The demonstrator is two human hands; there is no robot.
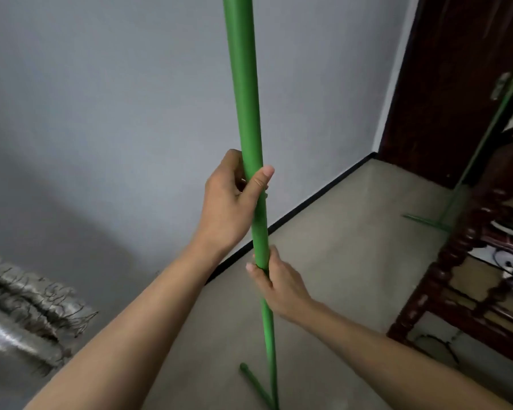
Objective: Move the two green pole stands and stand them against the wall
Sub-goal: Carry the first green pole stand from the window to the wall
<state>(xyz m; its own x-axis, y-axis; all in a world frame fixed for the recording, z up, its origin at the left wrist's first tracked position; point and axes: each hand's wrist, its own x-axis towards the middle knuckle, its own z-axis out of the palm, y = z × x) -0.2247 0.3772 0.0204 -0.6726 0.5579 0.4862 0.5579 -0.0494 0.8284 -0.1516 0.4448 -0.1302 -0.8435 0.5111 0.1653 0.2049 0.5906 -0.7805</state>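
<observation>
A smooth, bright green pole point(243, 84) stands upright near the grey wall point(101, 113), its leg point(253, 383) on the floor point(353, 247). Left hand point(231, 202) grips it high, right hand point(279, 279) below. Second pole point(486, 125) leans by the door point(456, 69).

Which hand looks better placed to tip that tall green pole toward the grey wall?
Probably the left hand: its grip is higher on the tall green pole and on the side of the grey wall. The right hand holds lower, better for steadying.
</observation>
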